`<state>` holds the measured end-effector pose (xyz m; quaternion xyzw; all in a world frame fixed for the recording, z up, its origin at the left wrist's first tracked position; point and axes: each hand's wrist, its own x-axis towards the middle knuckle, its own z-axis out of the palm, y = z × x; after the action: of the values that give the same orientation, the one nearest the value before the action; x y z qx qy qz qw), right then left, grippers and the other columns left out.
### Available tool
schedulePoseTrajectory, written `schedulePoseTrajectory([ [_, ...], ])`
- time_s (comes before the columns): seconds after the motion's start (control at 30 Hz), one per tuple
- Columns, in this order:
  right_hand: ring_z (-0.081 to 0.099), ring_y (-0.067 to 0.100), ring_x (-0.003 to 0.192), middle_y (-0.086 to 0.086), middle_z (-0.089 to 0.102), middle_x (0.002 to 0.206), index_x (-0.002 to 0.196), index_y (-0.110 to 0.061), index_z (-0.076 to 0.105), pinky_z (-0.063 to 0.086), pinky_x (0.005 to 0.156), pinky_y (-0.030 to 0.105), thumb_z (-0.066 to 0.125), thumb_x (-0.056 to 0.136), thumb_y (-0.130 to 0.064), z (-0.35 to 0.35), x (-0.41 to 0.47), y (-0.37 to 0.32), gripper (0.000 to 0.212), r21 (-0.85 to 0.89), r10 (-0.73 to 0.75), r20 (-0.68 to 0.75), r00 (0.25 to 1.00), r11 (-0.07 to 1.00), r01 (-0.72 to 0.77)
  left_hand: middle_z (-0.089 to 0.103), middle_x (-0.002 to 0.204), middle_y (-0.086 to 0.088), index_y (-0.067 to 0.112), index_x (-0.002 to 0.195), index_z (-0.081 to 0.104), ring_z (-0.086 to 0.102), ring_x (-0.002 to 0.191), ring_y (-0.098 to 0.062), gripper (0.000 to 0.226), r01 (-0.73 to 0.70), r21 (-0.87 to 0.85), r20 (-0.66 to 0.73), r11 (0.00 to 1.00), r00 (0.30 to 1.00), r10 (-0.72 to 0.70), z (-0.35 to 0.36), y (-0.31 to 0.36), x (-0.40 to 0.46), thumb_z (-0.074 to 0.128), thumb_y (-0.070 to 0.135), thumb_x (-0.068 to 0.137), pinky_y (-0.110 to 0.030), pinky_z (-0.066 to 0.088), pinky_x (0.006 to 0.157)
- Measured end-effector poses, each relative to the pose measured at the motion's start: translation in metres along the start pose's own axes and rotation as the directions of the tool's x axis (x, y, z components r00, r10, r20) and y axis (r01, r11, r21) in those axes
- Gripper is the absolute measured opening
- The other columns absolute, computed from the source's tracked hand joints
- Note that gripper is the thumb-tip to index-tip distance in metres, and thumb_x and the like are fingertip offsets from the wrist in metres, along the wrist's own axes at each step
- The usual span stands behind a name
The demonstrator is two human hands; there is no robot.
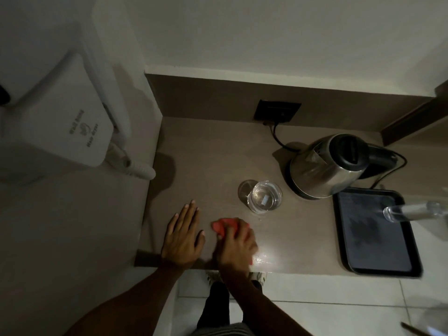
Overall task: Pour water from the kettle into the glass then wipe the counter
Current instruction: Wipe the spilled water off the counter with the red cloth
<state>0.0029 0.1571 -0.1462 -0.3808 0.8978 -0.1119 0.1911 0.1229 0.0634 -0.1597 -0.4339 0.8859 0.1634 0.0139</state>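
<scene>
A steel kettle (327, 166) with a black lid stands on its base at the right of the brown counter (206, 161). A clear glass (265, 196) with water in it stands just left of the kettle. My right hand (236, 246) presses a red cloth (224, 226) onto the counter near its front edge, below the glass. My left hand (181, 236) lies flat on the counter beside it, fingers spread, holding nothing. A wet shine shows on the counter right of the cloth.
A black tray (373, 241) lies at the front right with a clear bottle (412, 212) reaching over it. A wall socket (277, 110) with the kettle's cord sits on the back panel. A white wall hair dryer (65, 122) hangs at the left.
</scene>
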Motion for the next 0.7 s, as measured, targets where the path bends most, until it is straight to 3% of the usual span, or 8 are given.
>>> schedulePoseTrajectory([
  [0.13, 0.045, 0.042, 0.127, 0.014, 0.044, 0.145, 0.132, -0.023, 0.051, 0.043, 0.095, 0.054, 0.065, 0.083, -0.035, 0.000, 0.027, -0.028, 0.052, -0.031, -0.111, -0.017, 0.994, 0.993, 0.110, 0.031, 0.161, -0.010, 0.008, 0.150, 0.040, 0.034, 0.147, -0.027, 0.066, 0.007, 0.020, 0.000, 1.000, 1.000, -0.007, -0.004, 0.000, 0.000, 0.034, 0.037, 0.091, -0.045, 0.033, 0.117],
  [0.27, 0.048, 0.036, 0.122, 0.009, 0.042, 0.144, 0.127, -0.027, 0.055, 0.048, 0.091, 0.048, 0.052, 0.085, -0.058, -0.011, 0.008, 0.041, 0.052, -0.074, -0.377, 0.020, 0.926, 0.923, 0.377, 0.030, 0.162, -0.009, 0.009, 0.150, 0.040, 0.031, 0.148, -0.024, 0.065, -0.001, 0.025, -0.006, 1.000, 1.000, 0.001, -0.003, -0.001, -0.002, 0.036, 0.037, 0.092, -0.042, 0.025, 0.118],
  [0.33, 0.049, 0.037, 0.119, 0.007, 0.041, 0.144, 0.121, -0.029, 0.056, 0.046, 0.087, 0.046, 0.047, 0.090, -0.052, -0.022, 0.003, 0.091, 0.040, -0.126, -0.404, -0.006, 0.915, 0.908, 0.400, 0.029, 0.162, -0.008, 0.009, 0.150, 0.039, 0.030, 0.149, -0.024, 0.065, -0.005, 0.014, 0.001, 1.000, 1.000, 0.005, -0.002, -0.002, 0.000, 0.038, 0.037, 0.092, -0.040, 0.021, 0.118],
  [0.43, 0.052, 0.041, 0.108, 0.013, 0.047, 0.137, 0.118, -0.023, 0.059, 0.044, 0.083, 0.047, 0.048, 0.090, -0.041, -0.055, 0.027, 0.151, 0.034, -0.192, -0.273, -0.120, 0.954, 0.950, 0.248, 0.029, 0.163, -0.007, 0.009, 0.150, 0.040, 0.029, 0.149, -0.023, 0.065, -0.003, 0.017, 0.013, 1.000, 1.000, 0.003, 0.000, -0.003, -0.002, 0.039, 0.038, 0.092, -0.039, 0.018, 0.118],
  [0.5, 0.048, 0.042, 0.112, 0.015, 0.045, 0.136, 0.122, -0.020, 0.056, 0.042, 0.089, 0.051, 0.050, 0.093, -0.038, -0.077, 0.057, 0.171, 0.034, -0.187, -0.142, -0.194, 0.971, 0.977, 0.106, 0.029, 0.163, -0.007, 0.010, 0.150, 0.040, 0.029, 0.149, -0.023, 0.064, 0.002, 0.014, 0.014, 1.000, 1.000, -0.002, 0.000, -0.003, -0.001, 0.039, 0.038, 0.092, -0.038, 0.018, 0.118],
  [0.6, 0.042, 0.045, 0.119, 0.016, 0.042, 0.139, 0.124, -0.017, 0.050, 0.039, 0.095, 0.058, 0.057, 0.093, -0.033, -0.084, 0.076, 0.170, 0.035, -0.134, -0.036, -0.227, 0.973, 0.991, 0.005, 0.030, 0.162, -0.007, 0.010, 0.149, 0.042, 0.031, 0.148, -0.023, 0.064, 0.011, 0.013, 0.015, 1.000, 1.000, -0.011, -0.002, -0.001, -0.001, 0.039, 0.038, 0.092, -0.038, 0.020, 0.116],
  [0.7, 0.044, 0.046, 0.116, 0.021, 0.046, 0.136, 0.118, -0.014, 0.051, 0.039, 0.092, 0.059, 0.055, 0.092, -0.029, -0.061, 0.049, 0.139, 0.030, -0.051, 0.135, -0.284, 0.949, 0.987, -0.155, 0.034, 0.160, -0.010, 0.009, 0.148, 0.044, 0.035, 0.146, -0.025, 0.064, 0.014, 0.031, 0.018, 0.999, 1.000, -0.014, -0.003, 0.002, -0.001, 0.038, 0.037, 0.091, -0.040, 0.024, 0.115],
])
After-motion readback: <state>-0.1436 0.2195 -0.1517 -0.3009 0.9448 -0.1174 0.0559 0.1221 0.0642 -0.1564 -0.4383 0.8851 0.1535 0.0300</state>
